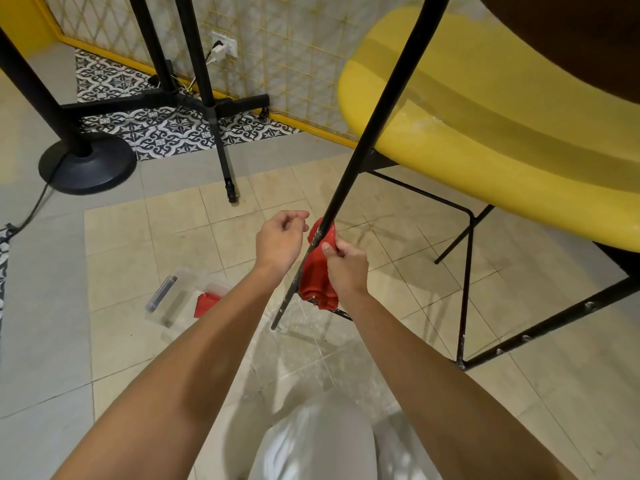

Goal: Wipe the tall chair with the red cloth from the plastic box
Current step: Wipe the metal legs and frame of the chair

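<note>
The tall chair has a yellow seat at the upper right and thin black metal legs. Its front leg slants down to the tiled floor in the middle. A red cloth is wrapped around the lower part of that leg. My right hand grips the cloth against the leg, thumb on top. Just left of the leg, my left hand hovers with loosely curled fingers, holding nothing. The clear plastic box lies on the floor to the left, with another red cloth in it.
A black round stand base with a cable sits at the left. Black tripod legs reach the floor behind my hands. The chair's footrest bars and lower frame run to the right. A wall socket sits on the tiled wall.
</note>
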